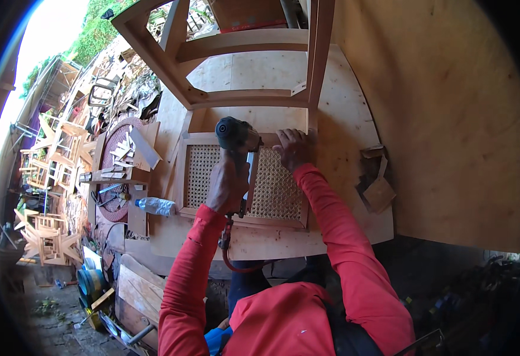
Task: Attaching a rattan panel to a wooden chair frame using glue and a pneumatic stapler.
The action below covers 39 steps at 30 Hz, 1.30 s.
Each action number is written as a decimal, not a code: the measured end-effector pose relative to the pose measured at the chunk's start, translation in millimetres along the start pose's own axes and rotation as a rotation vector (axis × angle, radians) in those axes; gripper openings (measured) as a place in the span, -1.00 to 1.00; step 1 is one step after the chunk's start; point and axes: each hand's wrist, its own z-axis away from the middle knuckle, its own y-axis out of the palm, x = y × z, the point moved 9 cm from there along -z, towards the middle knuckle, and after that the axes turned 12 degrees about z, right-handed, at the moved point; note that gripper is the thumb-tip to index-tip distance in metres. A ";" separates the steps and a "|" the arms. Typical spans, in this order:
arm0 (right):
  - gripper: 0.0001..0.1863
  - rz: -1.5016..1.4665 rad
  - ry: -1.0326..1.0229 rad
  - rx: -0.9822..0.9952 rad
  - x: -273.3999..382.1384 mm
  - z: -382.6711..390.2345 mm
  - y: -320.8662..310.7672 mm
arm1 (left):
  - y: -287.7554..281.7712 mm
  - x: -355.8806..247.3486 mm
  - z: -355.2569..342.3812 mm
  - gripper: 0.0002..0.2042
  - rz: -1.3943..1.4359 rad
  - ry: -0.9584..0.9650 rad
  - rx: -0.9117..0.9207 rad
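My left hand [227, 183] is closed round the handle of a dark green air nail gun [230, 133], with a hose [225, 240] running from the handle's lower end. The gun's head is over the far rail of a wooden-framed panel with woven cane [277, 190]. My right hand [294, 148] grips the far right corner of that panel's frame, fingers over the rail. Joined or set against the panel's far side is a wooden chair frame [242, 46] with crossbars. The gun hides part of the far rail, and where its nose meets the wood cannot be made out.
The panel lies on a pale plywood tabletop [343, 219]. A plastic bottle [156, 206] lies at left, near wood offcuts [144, 148]. Some brown scraps [378, 181] lie at right, beside a tall plywood sheet [444, 118]. Stacked wooden frames [49, 237] stand far left.
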 end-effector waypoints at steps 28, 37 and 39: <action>-0.48 0.019 -0.067 -0.080 2.6 0.3 -10.8 | -62.9 8.2 34.2 -0.52 0.096 -0.315 -0.151; -0.47 0.055 -0.064 -0.061 6.8 -4.2 -12.1 | -188.2 90.9 85.1 -0.52 0.045 -0.449 -0.371; -0.48 0.047 -0.064 -0.056 8.1 -3.4 -13.7 | -194.0 110.1 88.6 -0.53 0.081 -0.518 -0.383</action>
